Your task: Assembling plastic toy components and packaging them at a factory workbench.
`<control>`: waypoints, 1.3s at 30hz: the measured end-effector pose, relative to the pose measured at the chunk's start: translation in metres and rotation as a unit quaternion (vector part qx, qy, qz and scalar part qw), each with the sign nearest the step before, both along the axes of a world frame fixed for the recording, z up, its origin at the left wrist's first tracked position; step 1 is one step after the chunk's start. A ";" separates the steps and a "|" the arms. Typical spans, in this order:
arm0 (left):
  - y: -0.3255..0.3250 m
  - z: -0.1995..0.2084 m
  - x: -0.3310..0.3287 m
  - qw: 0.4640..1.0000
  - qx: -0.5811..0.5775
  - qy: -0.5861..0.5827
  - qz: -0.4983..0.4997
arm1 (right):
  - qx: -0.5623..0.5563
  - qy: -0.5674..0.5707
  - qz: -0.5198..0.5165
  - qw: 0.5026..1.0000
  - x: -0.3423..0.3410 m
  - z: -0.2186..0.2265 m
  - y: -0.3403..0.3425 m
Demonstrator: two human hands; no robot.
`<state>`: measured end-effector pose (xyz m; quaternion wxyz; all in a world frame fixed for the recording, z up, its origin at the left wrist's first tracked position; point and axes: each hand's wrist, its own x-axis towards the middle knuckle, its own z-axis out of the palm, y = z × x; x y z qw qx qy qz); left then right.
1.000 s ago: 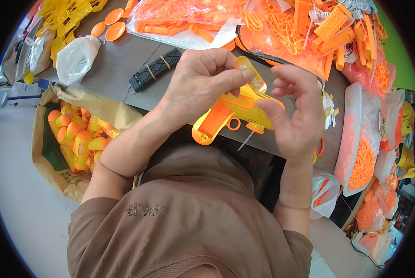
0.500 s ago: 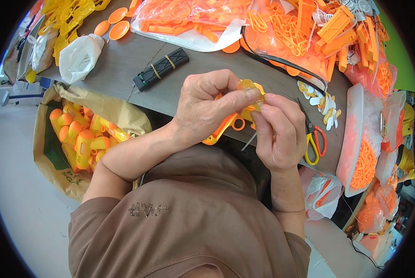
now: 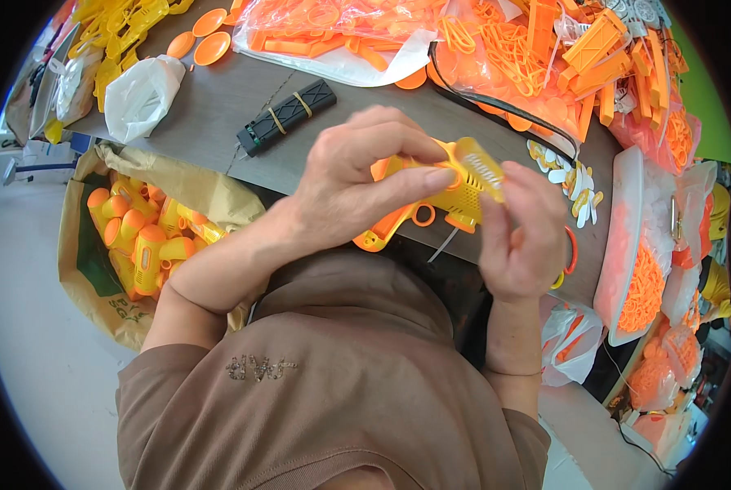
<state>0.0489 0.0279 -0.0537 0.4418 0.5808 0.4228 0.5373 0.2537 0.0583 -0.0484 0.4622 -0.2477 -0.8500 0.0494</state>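
Observation:
A yellow and orange plastic toy piece (image 3: 462, 198) with a perforated side sits in my left hand (image 3: 374, 167), thumb and fingers closed on it. An orange ring and an orange end show below my left hand. My right hand (image 3: 522, 233) pinches the edge of a small yellow sticker (image 3: 481, 169) with pale markings. That sticker stands tilted up at the toy's right end; whether it touches the toy I cannot tell. Similar yellow-and-white stickers (image 3: 579, 192) lie on the table to the right. My right hand mostly hides scissors, leaving a red handle (image 3: 571, 251) visible.
A paper bag (image 3: 239, 192) of yellow-orange toy pieces stands at left. On the table (image 3: 218, 90) lie a black banded bundle (image 3: 286, 117), a white plastic bag (image 3: 142, 98) and orange discs (image 3: 212, 49). Bagged orange parts (image 3: 333, 33) fill the far side; a white tub (image 3: 615, 253) stands right.
Both hands have drawn apart, the right moving rightward with the sticker's edge. More of the toy and sticker now shows, and the right hand covers most of the scissors.

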 end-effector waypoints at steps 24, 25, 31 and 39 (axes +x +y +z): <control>0.002 -0.050 -0.032 0.906 0.281 0.317 -0.026 | -0.158 -0.051 0.015 0.986 -0.001 -0.024 0.008; 0.001 -0.050 -0.031 0.906 0.280 0.317 -0.027 | -0.148 -0.053 0.018 0.987 -0.002 -0.023 0.009; 0.002 -0.055 -0.030 0.915 0.284 0.288 -0.017 | -0.183 -0.038 0.023 0.982 0.000 -0.022 0.009; 0.002 -0.054 -0.030 0.891 0.300 0.339 -0.023 | -0.182 -0.040 0.030 0.982 -0.002 -0.023 0.008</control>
